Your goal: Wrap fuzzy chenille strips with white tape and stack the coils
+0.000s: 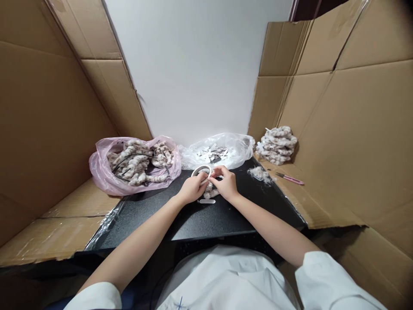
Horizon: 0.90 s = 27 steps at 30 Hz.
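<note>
Over the middle of the dark table, my left hand (192,188) is closed around the near side of a roll of white tape (194,172). My right hand (226,185) is beside it, thumb and fingertips pinched together at the roll's right edge; what lies between them is too small to make out. Under both hands rests a fluffy white-and-brown ring (209,192), partly covered by them. Just in front of it, a small white strip with rounded ends (207,201) lies flat on the tabletop.
At the left sits a pink plastic bag (103,174) of fluffy pieces and dark bands. A clear bag (240,150) of small strips stands behind my hands. To the right are stacked fluffy rings (278,145), loose fluff (260,175) and pink-handled snips (292,178). Cardboard walls (348,142) flank the table.
</note>
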Each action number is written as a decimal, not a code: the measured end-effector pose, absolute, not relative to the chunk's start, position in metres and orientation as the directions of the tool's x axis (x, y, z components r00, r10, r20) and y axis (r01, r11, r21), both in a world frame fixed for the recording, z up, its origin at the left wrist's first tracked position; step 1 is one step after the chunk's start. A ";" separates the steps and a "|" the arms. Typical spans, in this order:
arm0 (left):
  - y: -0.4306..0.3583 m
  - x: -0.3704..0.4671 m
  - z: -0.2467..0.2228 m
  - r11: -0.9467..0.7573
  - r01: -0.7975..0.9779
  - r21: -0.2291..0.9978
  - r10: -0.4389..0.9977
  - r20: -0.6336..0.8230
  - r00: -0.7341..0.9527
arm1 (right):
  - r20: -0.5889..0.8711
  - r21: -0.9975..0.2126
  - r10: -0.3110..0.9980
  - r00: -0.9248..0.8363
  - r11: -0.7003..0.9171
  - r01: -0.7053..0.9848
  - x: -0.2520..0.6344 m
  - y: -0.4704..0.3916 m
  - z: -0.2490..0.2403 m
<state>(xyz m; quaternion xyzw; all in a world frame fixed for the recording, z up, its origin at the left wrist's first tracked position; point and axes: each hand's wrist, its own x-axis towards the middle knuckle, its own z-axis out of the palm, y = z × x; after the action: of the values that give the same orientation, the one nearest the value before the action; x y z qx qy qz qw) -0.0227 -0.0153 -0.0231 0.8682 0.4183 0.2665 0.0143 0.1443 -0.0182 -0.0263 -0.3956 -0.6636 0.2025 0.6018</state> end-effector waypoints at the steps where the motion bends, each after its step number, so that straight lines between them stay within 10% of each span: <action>1: -0.015 -0.023 -0.024 -0.653 0.717 0.245 0.731 0.451 0.512 | 0.630 -0.752 0.776 0.032 0.599 0.275 0.144 -0.018 -0.027; 27: -0.020 -0.029 -0.006 -0.706 0.678 0.207 0.686 0.440 0.580 | 0.733 -0.541 0.662 -0.159 0.709 0.453 0.152 -0.016 -0.023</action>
<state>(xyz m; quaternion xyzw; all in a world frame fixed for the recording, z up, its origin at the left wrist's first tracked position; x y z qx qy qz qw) -0.0294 -0.0196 -0.0059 0.8887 0.3835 0.2510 0.0080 0.1524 -0.0161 -0.0229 -0.3690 -0.7549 0.0978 0.5332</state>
